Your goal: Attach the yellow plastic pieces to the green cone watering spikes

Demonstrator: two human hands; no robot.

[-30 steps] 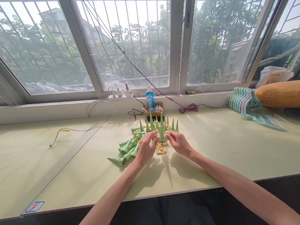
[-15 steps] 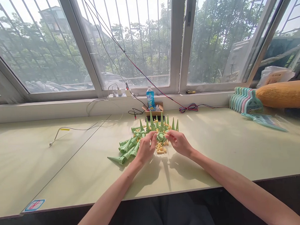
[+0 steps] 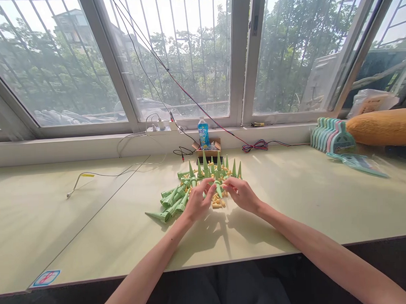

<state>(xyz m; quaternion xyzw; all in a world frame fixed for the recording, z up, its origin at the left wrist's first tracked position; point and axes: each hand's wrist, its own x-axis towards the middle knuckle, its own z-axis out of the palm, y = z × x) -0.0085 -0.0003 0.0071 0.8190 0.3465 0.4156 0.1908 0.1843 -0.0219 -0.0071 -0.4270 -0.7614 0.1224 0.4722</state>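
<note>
Between my two hands, above the table, is a green plant watering spike (image 3: 218,190), its tapered end pointing down toward me. My left hand (image 3: 199,200) is closed, thumb and fingers pinching the spike's collar from the left. On the other side my right hand (image 3: 242,194) pinches close against the spike; its fingertips hide whatever is in them. Small yellow plastic pieces (image 3: 218,203) lie in a loose heap below the spike. More green spikes (image 3: 173,198) lie on their sides at the left, and several others (image 3: 218,162) stand point up behind my hands.
A blue bottle (image 3: 203,133) in a small cardboard box (image 3: 208,152) stands behind the spikes. Cables (image 3: 258,145) run along the sill near a power strip (image 3: 161,129). At the right are pastel plastic pieces (image 3: 337,137) and an orange plush object (image 3: 383,127).
The spike between my hands has tilted: its round end faced me before, and now its tapered end points down toward me. My hands have shifted only slightly.
</note>
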